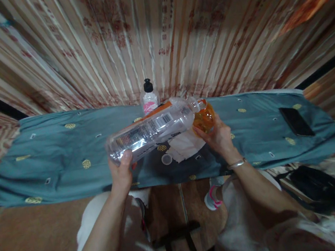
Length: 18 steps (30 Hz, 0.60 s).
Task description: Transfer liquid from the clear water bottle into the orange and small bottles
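Observation:
A large clear plastic bottle (pixel 152 130) with a printed label lies tilted across the middle, its uncapped mouth lower right of nothing but beside an amber container. My left hand (pixel 121 168) is closed around the bottle's base end, thumb on the near side. My right hand (pixel 218 136), with a bracelet at the wrist, grips the amber translucent container (pixel 204 118) at the bottle's mouth. Whether the two touch I cannot tell. Below the bottle, a crumpled white tissue (pixel 186 146) and a small round whitish cap (pixel 167 159) rest on the cloth.
A clear bottle with a black top (pixel 149 96) and pink label stands behind the large bottle. Toward the right end of the teal cloth-covered table (pixel 63 161) lies a black phone (pixel 296 121). A striped curtain (pixel 155 37) hangs close behind, and a black bag (pixel 320 185) sits lower right.

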Tool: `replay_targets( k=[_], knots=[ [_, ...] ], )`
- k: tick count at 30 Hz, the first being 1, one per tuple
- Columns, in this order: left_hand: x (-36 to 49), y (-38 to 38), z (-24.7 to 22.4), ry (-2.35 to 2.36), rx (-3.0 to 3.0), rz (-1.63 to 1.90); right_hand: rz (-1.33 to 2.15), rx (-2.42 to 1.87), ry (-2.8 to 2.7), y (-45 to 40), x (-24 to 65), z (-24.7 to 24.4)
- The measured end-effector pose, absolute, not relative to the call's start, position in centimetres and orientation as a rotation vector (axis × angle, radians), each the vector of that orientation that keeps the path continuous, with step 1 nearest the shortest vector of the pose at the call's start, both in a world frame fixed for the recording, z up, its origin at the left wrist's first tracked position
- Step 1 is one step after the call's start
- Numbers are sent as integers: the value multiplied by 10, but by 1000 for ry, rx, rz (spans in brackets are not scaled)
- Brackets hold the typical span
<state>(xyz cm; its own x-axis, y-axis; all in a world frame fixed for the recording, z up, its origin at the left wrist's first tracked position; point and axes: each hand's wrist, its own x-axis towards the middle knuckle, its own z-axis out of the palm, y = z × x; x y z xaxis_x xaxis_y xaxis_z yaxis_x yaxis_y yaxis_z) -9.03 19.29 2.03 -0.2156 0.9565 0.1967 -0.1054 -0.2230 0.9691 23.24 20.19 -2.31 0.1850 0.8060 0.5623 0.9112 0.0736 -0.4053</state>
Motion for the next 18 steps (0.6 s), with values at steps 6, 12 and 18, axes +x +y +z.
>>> replay_targets(
  k=[6, 12, 18],
  knots=[
    [-90, 191, 19, 1182, 1119, 1576, -169, -1718, -1630, 203, 231, -23],
    [-92, 192, 17, 1174, 1134, 1551, -147, -1695, -1628, 204, 229, -23],
    [-93, 192, 15, 1244, 1195, 1558, -139, -1633, -1640, 205, 230, -26]
  ],
)
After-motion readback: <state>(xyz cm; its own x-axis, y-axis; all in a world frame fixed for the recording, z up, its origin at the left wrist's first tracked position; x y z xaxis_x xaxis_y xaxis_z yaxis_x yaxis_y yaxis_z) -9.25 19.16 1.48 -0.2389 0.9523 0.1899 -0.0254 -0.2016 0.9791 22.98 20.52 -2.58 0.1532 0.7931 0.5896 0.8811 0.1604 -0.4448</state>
